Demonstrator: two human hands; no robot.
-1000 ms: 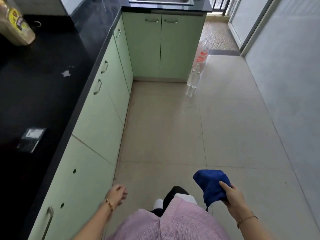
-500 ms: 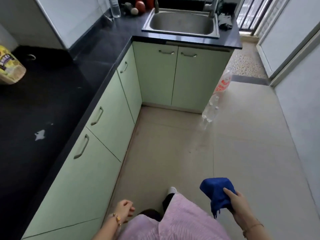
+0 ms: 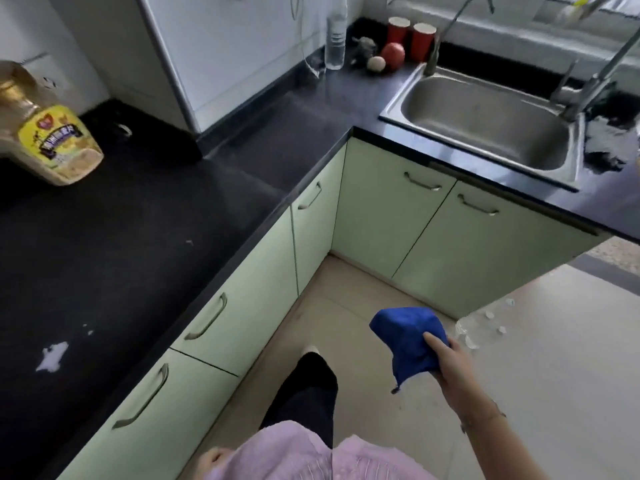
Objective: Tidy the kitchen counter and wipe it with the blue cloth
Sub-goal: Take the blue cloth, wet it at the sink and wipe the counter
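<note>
Right now the right hand (image 3: 450,365), lower right of the frame, grips a bunched blue cloth (image 3: 405,336) above the floor (image 3: 536,393). The black table (image 3: 138,237) lies to its left, a white smear (image 3: 52,355) at lower left. The left hand (image 3: 211,460), barely seen at the bottom edge, is nearer the table; its grip cannot be told. A bottle (image 3: 45,129), upper left, bears an unreadable yellow label (image 3: 59,143).

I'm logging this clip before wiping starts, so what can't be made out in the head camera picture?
Left hand: head view, mostly behind the pink shirt at the bottom edge; pose unreadable.
Yellow-labelled bottle: head view, top cut off by the left edge; label too blurred to read.
Dark heap beside the sink: head view, blurred, unidentifiable.
</note>
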